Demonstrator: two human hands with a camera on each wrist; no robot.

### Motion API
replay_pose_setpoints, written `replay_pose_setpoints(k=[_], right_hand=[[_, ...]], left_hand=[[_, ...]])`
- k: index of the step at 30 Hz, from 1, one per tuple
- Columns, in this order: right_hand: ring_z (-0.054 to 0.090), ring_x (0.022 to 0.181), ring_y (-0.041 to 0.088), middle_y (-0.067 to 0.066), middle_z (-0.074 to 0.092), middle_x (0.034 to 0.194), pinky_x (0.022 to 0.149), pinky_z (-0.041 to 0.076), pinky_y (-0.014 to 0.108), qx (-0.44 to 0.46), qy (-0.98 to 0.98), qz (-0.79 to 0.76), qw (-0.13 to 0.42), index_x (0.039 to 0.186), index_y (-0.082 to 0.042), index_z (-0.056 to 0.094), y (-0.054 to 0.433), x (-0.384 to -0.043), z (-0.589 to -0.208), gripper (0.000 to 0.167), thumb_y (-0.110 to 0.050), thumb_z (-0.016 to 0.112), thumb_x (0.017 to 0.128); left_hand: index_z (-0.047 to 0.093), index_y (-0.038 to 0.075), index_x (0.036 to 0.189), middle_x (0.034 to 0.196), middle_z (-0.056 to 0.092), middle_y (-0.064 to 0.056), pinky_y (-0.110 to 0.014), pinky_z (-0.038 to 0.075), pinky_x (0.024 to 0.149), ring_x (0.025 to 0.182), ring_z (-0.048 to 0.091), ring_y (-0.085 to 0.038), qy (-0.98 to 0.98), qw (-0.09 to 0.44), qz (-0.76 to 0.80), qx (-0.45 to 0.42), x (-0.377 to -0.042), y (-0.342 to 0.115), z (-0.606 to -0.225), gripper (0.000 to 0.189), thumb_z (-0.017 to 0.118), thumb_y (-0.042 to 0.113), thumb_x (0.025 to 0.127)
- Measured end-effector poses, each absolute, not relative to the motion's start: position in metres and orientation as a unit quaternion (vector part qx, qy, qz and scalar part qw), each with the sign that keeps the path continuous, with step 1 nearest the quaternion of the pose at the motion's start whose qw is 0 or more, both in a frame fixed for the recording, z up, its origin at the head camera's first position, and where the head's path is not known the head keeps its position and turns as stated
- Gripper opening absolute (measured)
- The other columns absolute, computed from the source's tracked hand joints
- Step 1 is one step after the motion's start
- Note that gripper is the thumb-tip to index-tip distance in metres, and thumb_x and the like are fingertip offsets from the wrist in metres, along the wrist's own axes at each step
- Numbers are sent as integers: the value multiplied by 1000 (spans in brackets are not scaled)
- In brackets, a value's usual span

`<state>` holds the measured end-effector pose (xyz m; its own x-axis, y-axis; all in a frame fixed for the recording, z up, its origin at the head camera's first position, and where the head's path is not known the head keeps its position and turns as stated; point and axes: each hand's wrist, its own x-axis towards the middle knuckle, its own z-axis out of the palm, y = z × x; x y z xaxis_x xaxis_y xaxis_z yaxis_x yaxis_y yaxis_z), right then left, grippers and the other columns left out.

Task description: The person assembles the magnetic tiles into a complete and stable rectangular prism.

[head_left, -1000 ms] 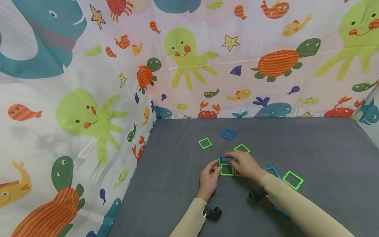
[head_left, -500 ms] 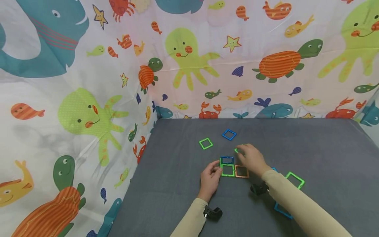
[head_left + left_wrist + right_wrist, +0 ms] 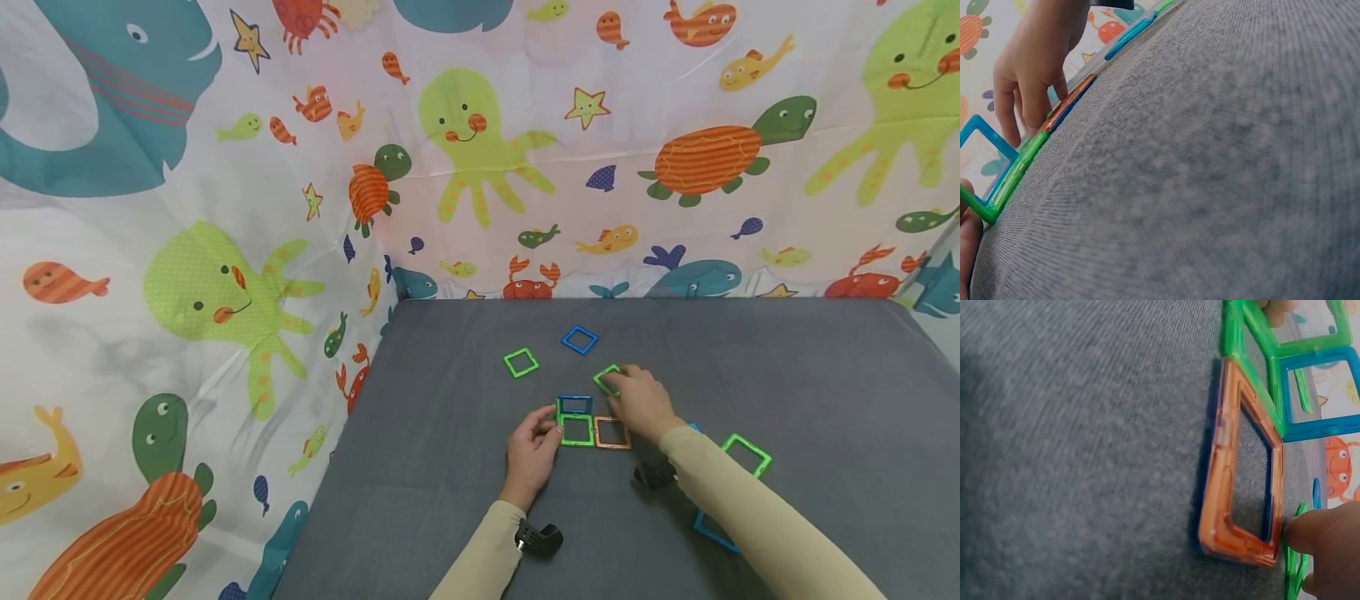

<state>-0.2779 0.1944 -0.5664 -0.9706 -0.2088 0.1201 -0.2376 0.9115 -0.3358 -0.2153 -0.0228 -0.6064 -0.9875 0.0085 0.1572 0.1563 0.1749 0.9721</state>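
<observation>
Several square magnetic tiles stand joined on the grey table. A flat green tile meets an orange tile on its right, also lying flat. At its back edge a blue tile stands upright, and along its left edge rises another green tile. My left hand holds that upright green tile with thumb and fingers, partly hidden in the head view. Behind the orange tile, my right hand pinches a loose green tile near the tabletop; the fingers cover part of it.
Farther back lie a green tile and a blue tile. To the right are a green tile and a blue tile, both partly behind the right forearm. A patterned curtain borders the table's back and left.
My right hand has left the upright blue tile and moved back and right to the loose green tile, uncovering the orange tile. My left hand has stayed in place.
</observation>
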Motion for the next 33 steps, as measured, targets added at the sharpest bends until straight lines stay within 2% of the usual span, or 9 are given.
replay_pose_setpoints(k=[6, 11, 14, 18, 22, 25, 27, 31, 33], right_hand=[[65, 108, 50, 30, 66, 126, 84, 54, 64, 136, -973, 174, 69, 118, -4, 75, 198, -278, -569, 29, -9, 74, 90], [70, 104, 43, 26, 71, 118, 87, 55, 58, 161, -960, 210, 92, 120, -1, 73, 207, -274, -571, 28, -8, 69, 94], [72, 89, 32, 23, 73, 118, 78, 56, 50, 161, -951, 246, 97, 125, -1, 70, 213, -270, -571, 29, -11, 65, 98], [64, 74, 17, 22, 74, 117, 69, 51, 40, 152, -944, 270, 113, 127, -2, 68, 220, -265, -571, 30, -12, 62, 100], [54, 60, 11, 17, 76, 99, 59, 46, 33, 123, -942, 283, 133, 127, -2, 66, 226, -261, -571, 28, -11, 60, 101], [45, 49, 10, 18, 74, 91, 50, 38, 28, 109, -938, 294, 148, 128, -1, 65, 228, -260, -570, 29, -8, 56, 101], [43, 48, 9, 20, 74, 94, 48, 36, 26, 108, -936, 294, 160, 127, 0, 66, 230, -260, -570, 29, -5, 54, 101], [52, 52, 13, 23, 75, 102, 50, 38, 27, 103, -934, 292, 176, 122, 1, 69, 232, -260, -570, 28, -1, 55, 99], [61, 60, 18, 24, 75, 104, 53, 42, 30, 100, -934, 294, 178, 120, 1, 70, 232, -260, -570, 26, -1, 56, 98]], left_hand=[[69, 14, 129, 106, 78, -12, -19, 49, 66, 72, 64, 0, -766, 61, -638, -59, -215, -23, -608, 33, 67, 15, 97], [69, 14, 130, 106, 78, -12, -20, 50, 67, 73, 65, -2, -763, 59, -641, -62, -215, -23, -608, 33, 67, 16, 97], [69, 14, 130, 106, 78, -12, -20, 51, 68, 75, 66, -1, -763, 57, -642, -60, -215, -23, -608, 33, 67, 16, 97], [69, 15, 129, 106, 77, -11, -20, 51, 69, 76, 66, -1, -764, 54, -641, -54, -216, -23, -609, 33, 67, 16, 97], [70, 15, 129, 105, 77, -12, -19, 51, 69, 75, 66, 0, -764, 53, -640, -54, -216, -23, -609, 33, 67, 15, 96], [70, 15, 129, 105, 77, -12, -19, 51, 69, 74, 65, 1, -763, 54, -642, -55, -216, -24, -609, 33, 67, 15, 96], [70, 14, 129, 105, 77, -13, -19, 51, 69, 74, 65, 1, -762, 55, -642, -55, -216, -25, -608, 33, 67, 15, 96], [69, 14, 129, 104, 77, -13, -19, 50, 68, 74, 65, 1, -762, 57, -642, -59, -215, -25, -607, 33, 67, 15, 97], [70, 12, 129, 104, 77, -14, -20, 51, 68, 74, 65, 0, -761, 59, -642, -63, -215, -25, -607, 32, 67, 15, 97]])
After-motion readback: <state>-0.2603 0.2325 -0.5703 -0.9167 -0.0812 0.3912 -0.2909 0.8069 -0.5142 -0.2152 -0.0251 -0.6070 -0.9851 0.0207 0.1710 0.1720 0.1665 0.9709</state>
